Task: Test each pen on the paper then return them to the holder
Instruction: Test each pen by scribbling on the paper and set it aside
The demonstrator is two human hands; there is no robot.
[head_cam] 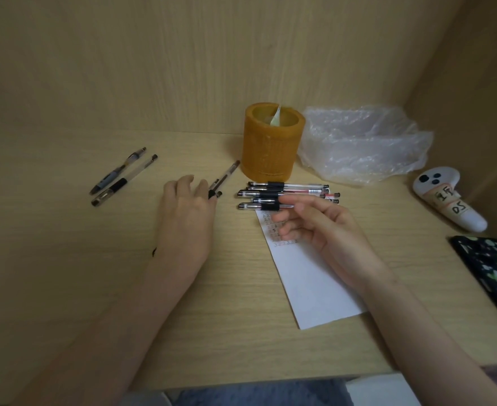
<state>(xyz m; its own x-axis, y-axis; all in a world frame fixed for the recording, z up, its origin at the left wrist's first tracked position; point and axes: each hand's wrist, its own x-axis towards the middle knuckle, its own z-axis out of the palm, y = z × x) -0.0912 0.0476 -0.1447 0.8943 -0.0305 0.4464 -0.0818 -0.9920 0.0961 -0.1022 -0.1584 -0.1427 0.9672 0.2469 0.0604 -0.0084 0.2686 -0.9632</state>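
Note:
An orange cylindrical holder (272, 142) stands at the back of the wooden desk with only a scrap of paper in it. Several pens (285, 194) lie side by side just in front of it, on the top end of a white paper strip (309, 282) that carries scribbled marks. Two more pens (123, 176) lie apart at the left. My left hand (187, 212) rests on the desk, its fairly straight fingertips touching the grip end of a single pen (226, 176) that slants toward the holder. My right hand (323, 227) hovers over the paper with loosely curled fingers and holds nothing.
A crumpled clear plastic bag (364, 145) sits right of the holder. A white labelled controller (446, 200) and a phone in a dark patterned case (493, 271) lie at the right. Wooden walls close the back and the right side.

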